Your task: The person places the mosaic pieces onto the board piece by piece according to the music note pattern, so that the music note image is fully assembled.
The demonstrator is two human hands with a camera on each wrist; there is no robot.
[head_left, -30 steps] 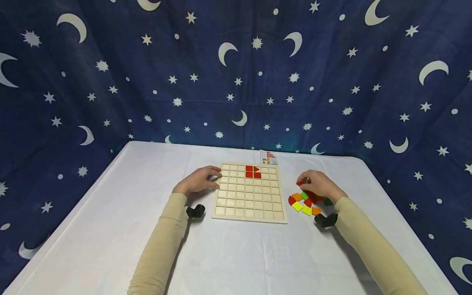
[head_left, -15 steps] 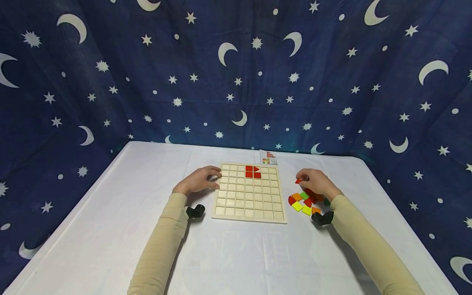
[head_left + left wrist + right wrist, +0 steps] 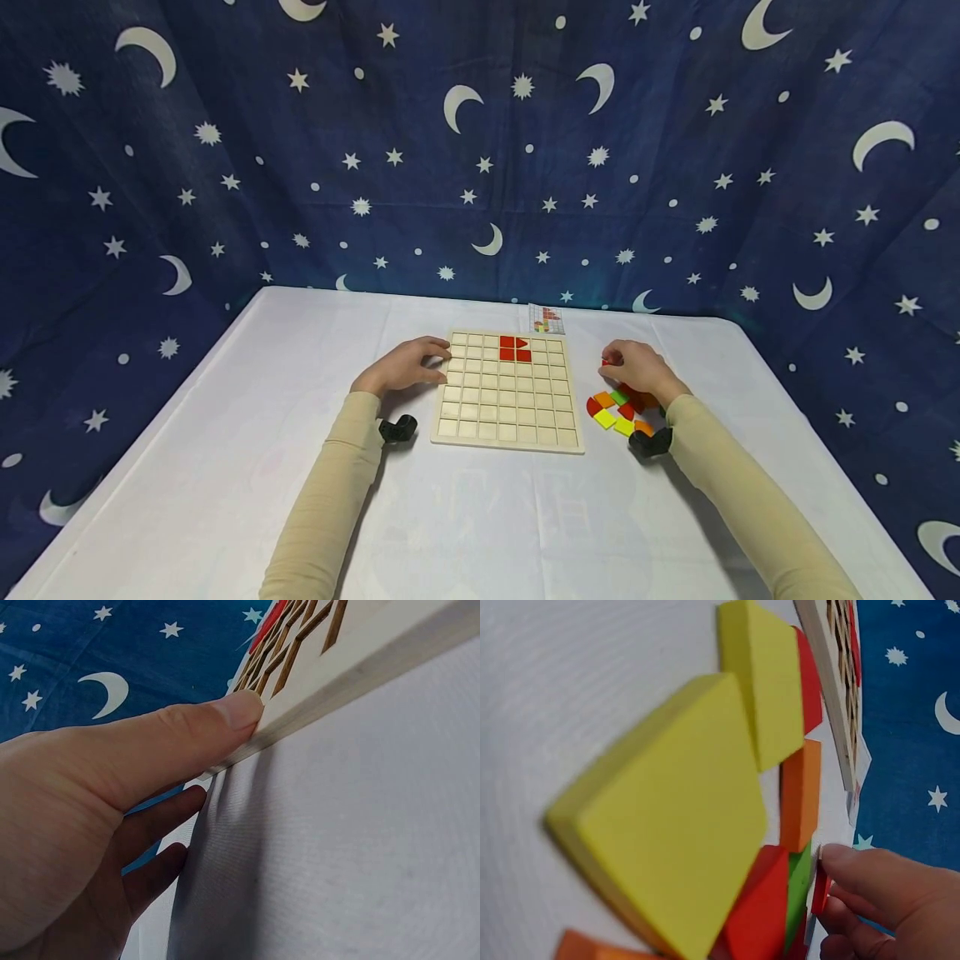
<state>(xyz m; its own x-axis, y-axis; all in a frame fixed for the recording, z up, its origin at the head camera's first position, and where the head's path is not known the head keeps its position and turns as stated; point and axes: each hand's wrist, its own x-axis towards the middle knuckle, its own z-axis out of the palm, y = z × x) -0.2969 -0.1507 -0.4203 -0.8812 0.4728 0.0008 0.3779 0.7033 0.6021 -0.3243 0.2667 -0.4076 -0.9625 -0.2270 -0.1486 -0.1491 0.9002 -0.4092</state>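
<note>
- Fingers (image 3: 877, 874) of the right hand (image 3: 643, 368) clamped on a red piece (image 3: 821, 891), right there on the scene's right!
- Left hand (image 3: 401, 367): fingers spread, thumb on the left edge of the wooden board (image 3: 487, 408).
- Four red tiles (image 3: 507, 355) sit in the board's far rows.
- Loose coloured tiles (image 3: 604, 419) crowd right of it.
- Far side: a printed card (image 3: 545, 320), coloured grid pattern, any lettering too small to read!
</note>
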